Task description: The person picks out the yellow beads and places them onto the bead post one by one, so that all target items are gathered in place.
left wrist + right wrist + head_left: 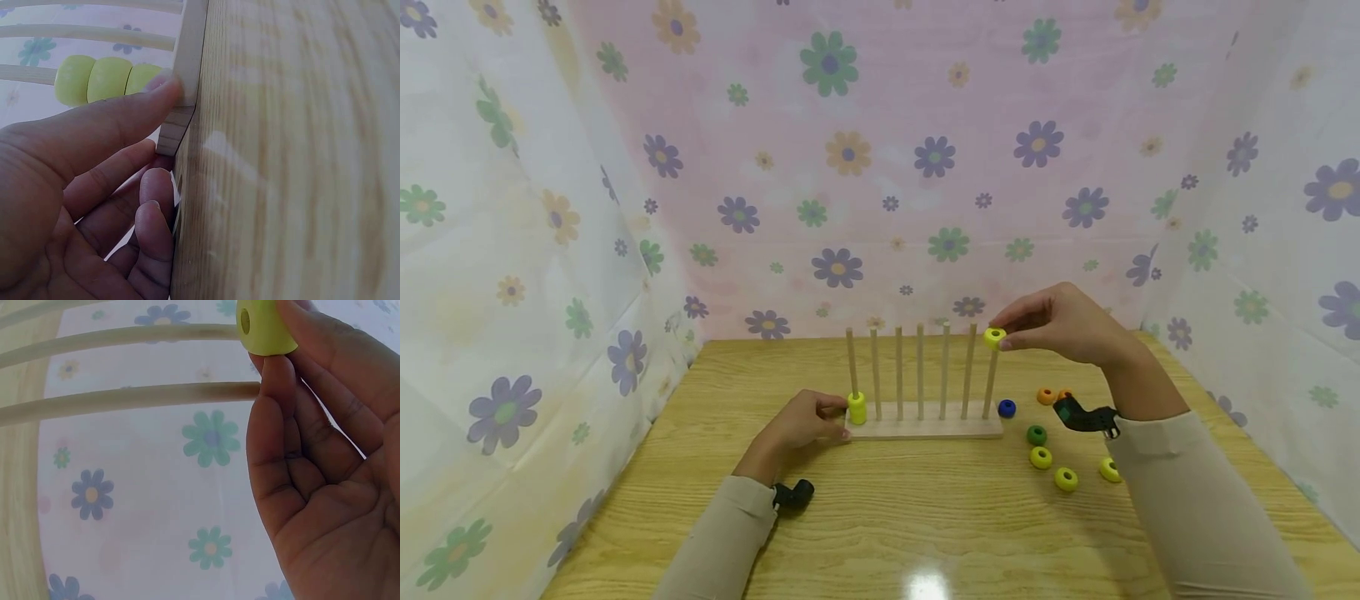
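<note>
A wooden peg stand (925, 429) with a row of upright pegs sits on the table. Three yellow beads (109, 79) are stacked on its leftmost peg. My left hand (801, 429) grips the left end of the base, its thumb beside the lowest bead and fingers around the end. My right hand (1060, 325) pinches another yellow bead (995, 337) between thumb and fingers, at the height of the peg tops by the right end. In the right wrist view, that bead (265, 328) shows its hole facing the pegs; whether a peg tip enters it I cannot tell.
Right of the stand lie a blue bead (1007, 408), a green bead (1037, 434), orange beads (1047, 396) and three loose yellow beads (1066, 479), one partly behind the right sleeve. Flowered cloth (887, 167) hangs behind and at both sides of the wooden table (880, 517).
</note>
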Demonstrator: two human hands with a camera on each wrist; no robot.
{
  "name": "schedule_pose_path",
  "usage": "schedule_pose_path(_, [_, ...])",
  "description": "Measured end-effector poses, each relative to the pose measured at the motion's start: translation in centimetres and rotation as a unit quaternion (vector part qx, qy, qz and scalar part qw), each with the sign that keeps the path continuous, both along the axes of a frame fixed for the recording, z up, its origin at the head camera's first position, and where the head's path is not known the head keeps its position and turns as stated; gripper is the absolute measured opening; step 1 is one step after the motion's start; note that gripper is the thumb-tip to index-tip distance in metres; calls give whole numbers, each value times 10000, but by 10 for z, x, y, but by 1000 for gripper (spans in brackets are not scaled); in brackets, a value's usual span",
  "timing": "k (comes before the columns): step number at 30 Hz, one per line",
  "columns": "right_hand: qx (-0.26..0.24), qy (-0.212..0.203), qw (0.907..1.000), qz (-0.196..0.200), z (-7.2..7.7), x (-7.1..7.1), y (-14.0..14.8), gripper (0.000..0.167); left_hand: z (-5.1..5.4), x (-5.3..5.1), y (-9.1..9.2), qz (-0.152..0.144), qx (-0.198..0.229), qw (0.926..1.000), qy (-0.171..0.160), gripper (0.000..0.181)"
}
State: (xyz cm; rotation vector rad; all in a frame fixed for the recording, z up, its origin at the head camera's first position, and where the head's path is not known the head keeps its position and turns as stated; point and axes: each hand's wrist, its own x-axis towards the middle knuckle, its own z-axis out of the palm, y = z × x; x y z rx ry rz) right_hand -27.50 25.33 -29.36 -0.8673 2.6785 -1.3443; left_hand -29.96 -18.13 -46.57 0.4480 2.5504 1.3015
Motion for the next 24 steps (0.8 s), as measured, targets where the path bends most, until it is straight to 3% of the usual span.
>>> schedule_pose_path(24, [-67,145,9999,8,7,-5,-28,22,-1,-1,-1,-87,181,9998,3,53])
